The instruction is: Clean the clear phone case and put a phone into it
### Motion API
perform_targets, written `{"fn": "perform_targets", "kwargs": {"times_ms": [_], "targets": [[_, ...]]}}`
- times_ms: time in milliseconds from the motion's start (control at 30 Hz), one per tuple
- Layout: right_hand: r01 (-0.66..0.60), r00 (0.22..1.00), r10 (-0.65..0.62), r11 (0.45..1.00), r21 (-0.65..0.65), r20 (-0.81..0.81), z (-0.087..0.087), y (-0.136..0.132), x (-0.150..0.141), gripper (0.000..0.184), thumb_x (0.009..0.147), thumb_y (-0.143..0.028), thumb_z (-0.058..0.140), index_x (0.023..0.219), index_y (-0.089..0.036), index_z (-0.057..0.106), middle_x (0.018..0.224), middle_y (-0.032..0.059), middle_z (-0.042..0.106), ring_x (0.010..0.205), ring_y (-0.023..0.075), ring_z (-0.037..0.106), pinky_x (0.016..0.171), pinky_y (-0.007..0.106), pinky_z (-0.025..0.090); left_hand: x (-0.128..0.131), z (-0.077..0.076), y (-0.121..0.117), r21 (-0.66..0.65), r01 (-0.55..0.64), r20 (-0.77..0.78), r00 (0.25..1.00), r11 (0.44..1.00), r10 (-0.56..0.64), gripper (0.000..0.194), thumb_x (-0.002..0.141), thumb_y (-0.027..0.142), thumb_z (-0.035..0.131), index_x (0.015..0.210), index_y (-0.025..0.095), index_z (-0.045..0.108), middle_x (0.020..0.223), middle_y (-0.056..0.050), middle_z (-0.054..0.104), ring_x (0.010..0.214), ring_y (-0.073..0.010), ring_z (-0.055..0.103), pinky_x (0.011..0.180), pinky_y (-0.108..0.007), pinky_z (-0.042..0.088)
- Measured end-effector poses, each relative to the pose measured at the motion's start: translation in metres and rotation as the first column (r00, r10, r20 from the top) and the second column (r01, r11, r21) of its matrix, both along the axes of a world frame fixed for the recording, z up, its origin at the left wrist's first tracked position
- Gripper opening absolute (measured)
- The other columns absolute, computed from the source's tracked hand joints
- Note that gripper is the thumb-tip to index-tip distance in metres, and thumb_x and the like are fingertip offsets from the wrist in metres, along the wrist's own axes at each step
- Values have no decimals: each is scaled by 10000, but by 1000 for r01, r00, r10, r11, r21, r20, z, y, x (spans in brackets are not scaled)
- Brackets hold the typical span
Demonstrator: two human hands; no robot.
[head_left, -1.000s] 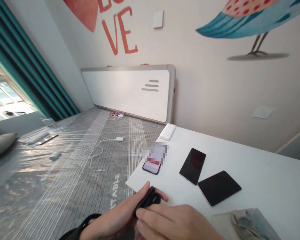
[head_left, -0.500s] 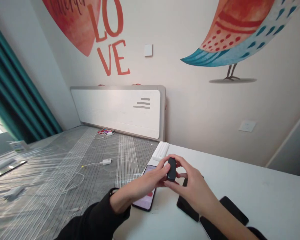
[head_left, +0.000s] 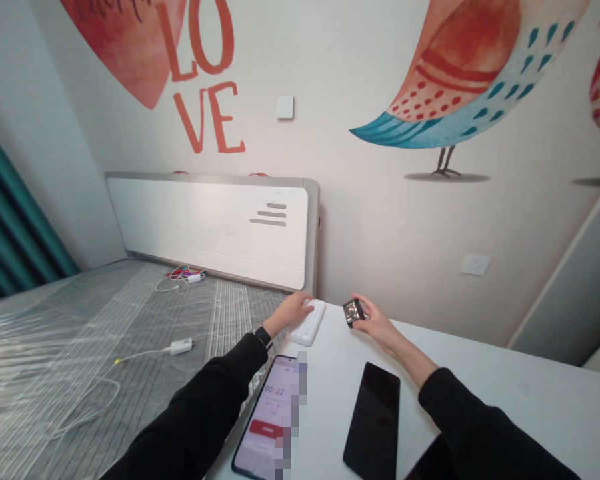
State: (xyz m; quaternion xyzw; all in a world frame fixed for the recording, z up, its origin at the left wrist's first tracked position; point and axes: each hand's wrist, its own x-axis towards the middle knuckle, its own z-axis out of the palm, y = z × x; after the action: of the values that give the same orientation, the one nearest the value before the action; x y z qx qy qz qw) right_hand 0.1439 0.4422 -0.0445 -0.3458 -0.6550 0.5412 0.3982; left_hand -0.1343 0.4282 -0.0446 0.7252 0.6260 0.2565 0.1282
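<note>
- The left hand (head_left: 293, 312) is lying on the white case (head_left: 309, 323) at the far edge of the counter (head_left: 505, 393); its fingers are curling loosely over the case's far end, touching it; whether they are gripping it I cannot tell.
- The right hand (head_left: 375, 321) is holding a small black device (head_left: 353, 312) just above the counter; the fingers are pinching it at their tips, its glossy face tilting toward the camera; it is sitting just beside the white case, apart from it.
- Nearer than the left fingers, a lit phone (head_left: 270, 420) is lying flat on the counter showing a timer screen; nearer than the right fingers, a dark phone (head_left: 374, 421) is lying face up beside it.
- Beyond the left fingers, a white headboard (head_left: 210, 223) is standing against the wall; to their left, a white charger (head_left: 180, 347) with its cable is resting on the bed (head_left: 80, 333).
</note>
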Motion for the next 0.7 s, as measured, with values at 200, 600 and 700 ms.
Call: {"fn": "perform_targets", "kwargs": {"times_ms": [200, 600, 700], "targets": [[-78, 995, 80, 996, 29, -56, 3, 20, -21, 412, 1016, -368, 702, 1379, -198, 605, 1373, 106, 635, 1158, 269, 674, 968, 488, 594, -4, -4, 9, 26, 90, -40, 995, 996, -89, 363, 1009, 387, 691, 1312, 192, 643, 1365, -106, 650, 1189, -273, 666, 1005, -511, 579], [-22, 996, 35, 985, 173, -77, -2, 52, -57, 408, 1015, -383, 701, 1369, -199, 616, 1418, 112, 612, 1220, 287, 646, 1018, 522, 565, 9, -15, -3, 173, 16, 239, 969, 985, -57, 354, 1022, 401, 672, 1297, 181, 642, 1258, -90, 691, 1073, -239, 703, 942, -471, 604], [-31, 994, 50, 983, 183, -97, -6, 59, -75, 405, 1017, -385, 699, 1368, -200, 616, 1417, 111, 612, 1217, 285, 648, 1016, 519, 567, 10, -16, -5, 122, -4, 305, 952, 992, -34, 317, 1025, 417, 668, 1219, 166, 671, 1164, -70, 716, 980, -212, 718, 876, -426, 621]]}}
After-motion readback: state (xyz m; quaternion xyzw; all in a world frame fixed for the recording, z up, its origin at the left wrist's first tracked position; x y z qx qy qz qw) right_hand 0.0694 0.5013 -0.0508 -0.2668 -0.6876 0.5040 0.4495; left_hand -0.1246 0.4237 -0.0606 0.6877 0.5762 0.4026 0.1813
